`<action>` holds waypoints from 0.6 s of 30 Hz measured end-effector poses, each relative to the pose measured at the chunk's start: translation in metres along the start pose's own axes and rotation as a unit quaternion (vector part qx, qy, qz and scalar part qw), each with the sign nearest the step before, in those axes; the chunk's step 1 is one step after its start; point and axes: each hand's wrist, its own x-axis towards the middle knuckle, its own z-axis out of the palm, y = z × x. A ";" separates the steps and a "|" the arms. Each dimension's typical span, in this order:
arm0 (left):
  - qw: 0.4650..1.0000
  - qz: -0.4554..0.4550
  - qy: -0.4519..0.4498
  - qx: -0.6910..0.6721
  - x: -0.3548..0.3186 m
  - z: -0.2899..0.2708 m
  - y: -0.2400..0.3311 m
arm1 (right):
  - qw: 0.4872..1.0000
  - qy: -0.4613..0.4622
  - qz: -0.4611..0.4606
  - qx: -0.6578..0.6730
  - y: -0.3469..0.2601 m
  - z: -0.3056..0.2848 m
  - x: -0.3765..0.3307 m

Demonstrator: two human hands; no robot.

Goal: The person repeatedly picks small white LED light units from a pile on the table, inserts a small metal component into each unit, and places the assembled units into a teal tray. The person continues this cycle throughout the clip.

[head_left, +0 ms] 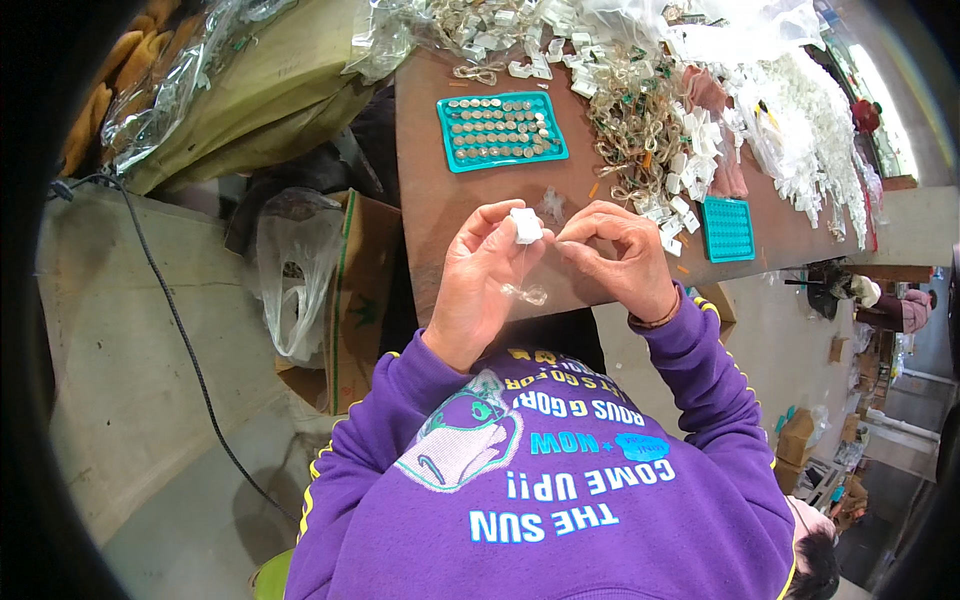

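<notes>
My left hand [478,272] grips a small white plastic casing [526,227] between thumb and fingertips, in front of my chest at the table's near edge. Below the casing dangles a thin, clear-looking coiled wire [525,294], hanging by a fine strand. Close on the right, my right hand [628,256] has its thumb and forefinger pinched together near the casing's side. What those fingertips hold, if anything, is too small to make out.
On the brown table [440,215] lies a teal tray [556,122] with rows of round silver discs. A second teal tray [729,230] lies to the right, beside heaped wire bundles [635,120] and white plastic parts [790,140]. A cardboard box [350,300] with a plastic bag stands left.
</notes>
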 end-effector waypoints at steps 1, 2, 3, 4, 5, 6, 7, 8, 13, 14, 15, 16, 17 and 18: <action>1.000 0.003 0.014 0.004 0.001 0.002 -0.002 | 1.000 0.010 -0.008 -0.001 0.001 0.001 -0.001; 1.000 0.006 0.014 0.000 0.001 0.003 -0.003 | 1.000 0.020 -0.016 -0.002 0.001 0.002 -0.003; 1.000 0.008 0.017 -0.003 0.002 0.005 -0.005 | 0.999 0.034 -0.023 -0.003 0.002 0.004 -0.004; 1.000 0.011 0.023 -0.003 0.003 0.007 -0.006 | 0.998 0.054 -0.032 -0.017 0.003 0.007 -0.007; 1.000 0.009 0.022 -0.003 0.003 0.009 -0.007 | 0.996 0.079 -0.040 -0.031 0.003 0.011 -0.009; 1.000 0.009 0.025 0.000 0.004 0.010 -0.009 | 0.993 0.099 -0.049 -0.045 0.004 0.012 -0.011; 0.999 0.009 0.030 0.006 0.004 0.012 -0.011 | 0.993 0.113 -0.029 -0.034 0.005 0.013 -0.013; 0.999 0.005 0.032 0.008 0.005 0.013 -0.012 | 0.992 0.123 -0.012 -0.023 0.006 0.014 -0.013; 0.999 -0.021 0.029 0.033 0.009 0.008 -0.009 | 0.987 0.087 0.078 0.115 0.010 0.005 -0.014; 0.999 -0.027 0.019 0.041 0.010 0.006 -0.009 | 0.986 0.072 0.083 0.128 0.010 0.003 -0.013; 0.998 -0.032 0.013 0.053 0.011 0.004 -0.008 | 0.985 0.056 0.084 0.143 0.011 0.001 -0.012; 0.997 -0.036 0.006 0.066 0.013 0.002 -0.008 | 0.984 0.058 0.089 0.143 0.011 0.001 -0.011; 0.997 -0.037 -0.001 0.064 0.014 0.001 -0.008 | 0.984 0.058 0.090 0.144 0.011 0.001 -0.009; 0.997 -0.039 -0.008 0.062 0.014 0.000 -0.008 | 0.984 0.058 0.093 0.143 0.012 0.001 -0.008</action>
